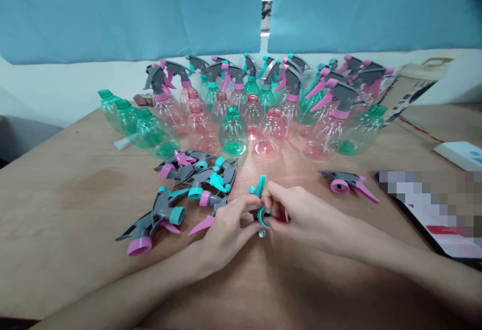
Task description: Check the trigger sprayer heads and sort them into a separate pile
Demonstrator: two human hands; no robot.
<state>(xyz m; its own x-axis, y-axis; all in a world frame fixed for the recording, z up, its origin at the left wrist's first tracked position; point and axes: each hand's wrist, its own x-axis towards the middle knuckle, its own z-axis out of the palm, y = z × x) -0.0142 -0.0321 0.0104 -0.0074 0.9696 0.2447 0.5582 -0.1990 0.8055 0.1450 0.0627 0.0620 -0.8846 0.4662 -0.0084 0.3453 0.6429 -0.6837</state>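
Observation:
Close in front of me, my left hand point(226, 227) grips a trigger spray head with a teal collar point(262, 217) and a teal trigger point(259, 186). The collar's opening faces my right hand point(291, 209), whose fingers are pinched together right at it. Whatever sits between those fingertips is hidden. Just below the collar shows a small clear piece point(262, 233), too small to name. Beside my left hand lies a loose pile of grey spray heads point(161, 204) with pink or teal collars and triggers. Another pink-collared spray head point(341, 184) lies apart to the right.
Several clear pink bottles point(271, 134) and green bottles point(234, 131) stand behind the hands, many at the back topped with spray heads. A beige container point(417, 81) stands back right. At the right edge are a dark-edged flat object point(410, 219) and a white box point(457, 155).

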